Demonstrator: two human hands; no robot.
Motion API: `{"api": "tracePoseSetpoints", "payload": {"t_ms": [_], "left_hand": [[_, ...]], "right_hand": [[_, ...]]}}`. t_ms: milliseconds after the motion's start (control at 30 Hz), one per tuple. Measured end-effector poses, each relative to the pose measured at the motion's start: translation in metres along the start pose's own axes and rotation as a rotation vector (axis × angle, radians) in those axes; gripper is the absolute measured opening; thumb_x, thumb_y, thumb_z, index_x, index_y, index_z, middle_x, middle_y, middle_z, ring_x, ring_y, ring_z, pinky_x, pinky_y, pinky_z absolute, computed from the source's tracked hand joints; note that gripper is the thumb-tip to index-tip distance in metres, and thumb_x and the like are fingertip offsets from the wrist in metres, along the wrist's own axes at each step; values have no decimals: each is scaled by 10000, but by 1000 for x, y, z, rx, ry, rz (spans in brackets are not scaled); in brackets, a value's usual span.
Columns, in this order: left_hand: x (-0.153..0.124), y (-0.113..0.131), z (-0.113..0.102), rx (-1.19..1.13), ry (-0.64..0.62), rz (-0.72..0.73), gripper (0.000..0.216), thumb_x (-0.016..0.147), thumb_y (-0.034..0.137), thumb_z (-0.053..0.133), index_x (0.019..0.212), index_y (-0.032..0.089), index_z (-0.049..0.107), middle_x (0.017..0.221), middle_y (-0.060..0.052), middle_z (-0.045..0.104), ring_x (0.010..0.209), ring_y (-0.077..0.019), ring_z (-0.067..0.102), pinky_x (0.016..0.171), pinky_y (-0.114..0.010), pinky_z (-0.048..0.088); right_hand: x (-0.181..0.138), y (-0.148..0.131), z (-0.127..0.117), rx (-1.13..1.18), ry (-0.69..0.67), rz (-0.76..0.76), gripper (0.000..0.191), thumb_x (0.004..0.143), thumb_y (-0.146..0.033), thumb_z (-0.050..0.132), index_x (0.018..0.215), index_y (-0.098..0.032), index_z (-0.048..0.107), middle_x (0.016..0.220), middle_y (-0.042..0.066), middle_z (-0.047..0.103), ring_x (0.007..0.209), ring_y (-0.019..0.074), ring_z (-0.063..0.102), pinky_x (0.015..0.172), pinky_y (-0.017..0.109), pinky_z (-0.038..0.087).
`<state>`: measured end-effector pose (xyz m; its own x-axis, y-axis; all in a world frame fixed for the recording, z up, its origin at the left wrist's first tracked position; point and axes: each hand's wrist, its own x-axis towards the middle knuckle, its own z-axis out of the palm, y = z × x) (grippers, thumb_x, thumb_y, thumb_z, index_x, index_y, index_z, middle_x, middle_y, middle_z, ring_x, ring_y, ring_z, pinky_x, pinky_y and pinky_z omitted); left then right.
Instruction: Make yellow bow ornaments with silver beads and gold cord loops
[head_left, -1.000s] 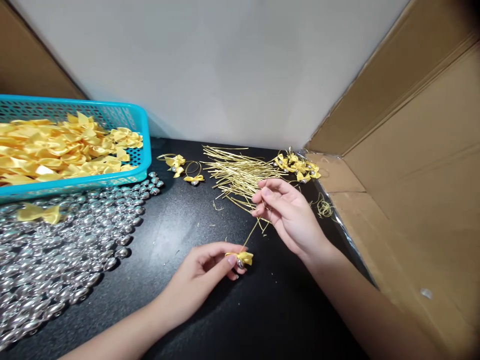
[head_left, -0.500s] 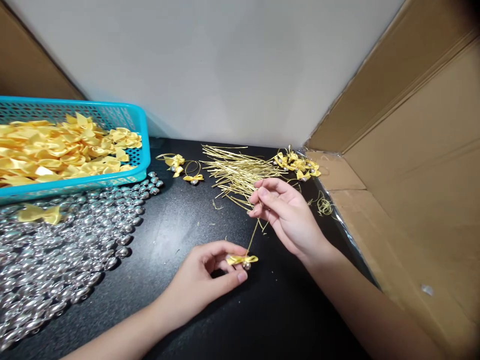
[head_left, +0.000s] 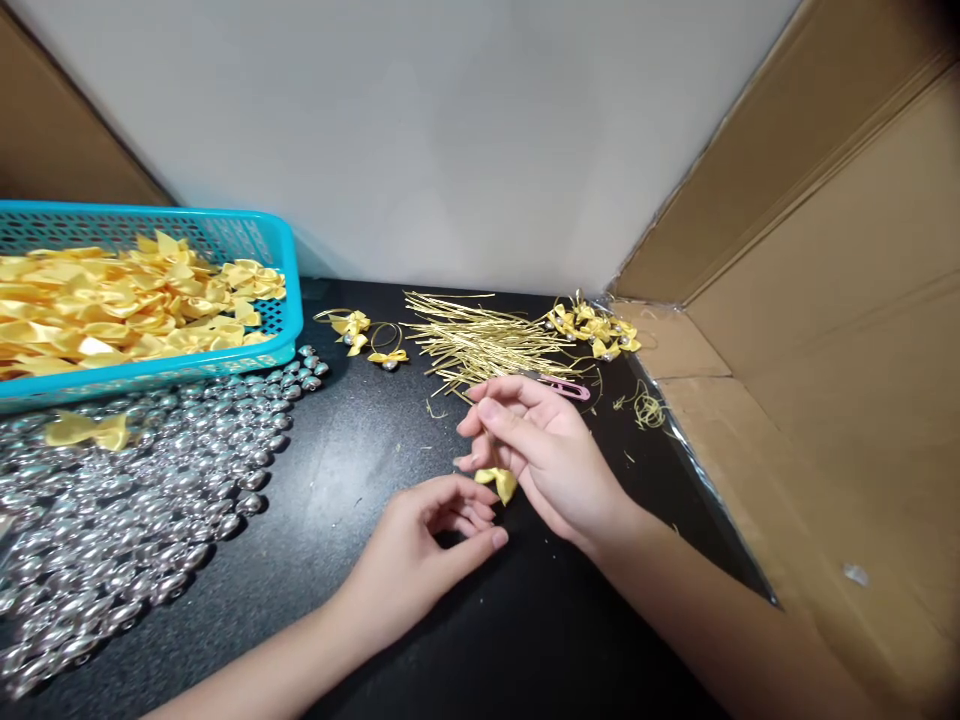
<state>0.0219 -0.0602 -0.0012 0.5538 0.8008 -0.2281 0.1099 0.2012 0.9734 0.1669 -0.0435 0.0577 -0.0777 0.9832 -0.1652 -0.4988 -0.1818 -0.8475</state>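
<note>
My left hand (head_left: pixel 431 545) hovers over the black table, its thumb and curled fingers apart with nothing between them. Just beyond its fingertips hangs a yellow ribbon bow (head_left: pixel 499 484), close under my right hand (head_left: pixel 536 450). The thumb and forefinger of that right hand are pinched together on the bow's thin gold cord, which the fingers now mostly hide. No silver bead shows on this bow from here. Behind the right hand lies a bundle of cut gold cords (head_left: pixel 480 340), and a pink clip-like tool (head_left: pixel 568 388) peeks out beside it.
At the left, a blue basket (head_left: pixel 292 290) holds many yellow bows. Silver beads (head_left: pixel 150 500) spread in front of it, with one loose bow (head_left: pixel 88 431) on top. Looped bows (head_left: pixel 388 359) and a bow pile (head_left: pixel 596 330) lie farther back. Cardboard (head_left: pixel 825 300) walls the right side.
The left hand has let go of the bow. The bow has swung up and turned under the right hand, which has moved slightly left and down. The pink tool has come into view.
</note>
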Motion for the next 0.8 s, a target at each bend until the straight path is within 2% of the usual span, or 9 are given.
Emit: {"api": "tracePoseSetpoints", "payload": {"t_ms": [100,167,267,367,467,533,667,733,800], "left_hand": [[-1,-5,-1,3,60,73,147,791,232,676,914,172,621,833,-16,630,749,-156,606,716,-298,519],[-1,-8,-2,-14,126,112,114,808,236,666,845,187,571,757,27,558,688,-123,541,660,-255,482],[-2,-11,-2,-75,213,145,214,825,248,661,774,211,456,667,74,443,607,-95,440,581,-209,419],[-4,-12,1,-78,274,201,293,806,255,693,926,254,426,771,63,471,668,-111,482,609,-222,458],[-7,-12,3,120,221,342,556,731,252,766,1180,291,439,1137,-35,518,977,-196,551,775,-314,511],[-7,-11,3,261,154,422,599,722,249,775,1243,288,480,1256,-70,525,1108,-246,530,869,-353,488],[-4,-7,-1,339,-62,374,186,860,230,634,1040,233,679,953,-37,715,872,-190,653,793,-297,496],[-3,-5,-3,325,-95,325,159,886,239,597,986,213,718,869,-31,741,765,-169,670,722,-273,496],[-3,-3,-5,320,-61,294,173,866,269,625,986,204,731,827,-31,751,714,-168,668,670,-263,486]], "right_hand": [[-3,0,4,10,-28,25,76,795,-217,701,838,-177,653,704,-25,681,507,51,611,529,169,537],[-4,-3,3,16,-29,5,79,795,-217,704,844,-179,656,706,-25,684,511,49,615,522,160,529],[-7,-10,2,27,-25,-36,71,803,-214,702,851,-184,660,706,-32,690,524,49,626,585,180,557],[-9,-13,5,39,-38,-43,72,800,-214,710,845,-186,661,699,-37,693,523,44,626,604,177,562],[-12,-12,9,55,-63,-22,87,792,-227,721,834,-182,659,696,-32,695,528,46,632,571,154,546],[-12,-9,11,67,-75,0,92,788,-229,722,829,-179,657,694,-30,695,534,48,637,573,153,547],[-10,-7,11,51,-59,1,87,790,-228,715,833,-180,657,689,-36,688,521,46,631,599,178,566],[-8,-8,8,31,-36,-23,91,785,-228,714,837,-180,656,690,-38,685,519,48,624,609,194,575],[-6,-9,6,27,-12,-48,104,772,-224,719,838,-177,654,685,-38,681,516,48,610,615,206,584]]}}
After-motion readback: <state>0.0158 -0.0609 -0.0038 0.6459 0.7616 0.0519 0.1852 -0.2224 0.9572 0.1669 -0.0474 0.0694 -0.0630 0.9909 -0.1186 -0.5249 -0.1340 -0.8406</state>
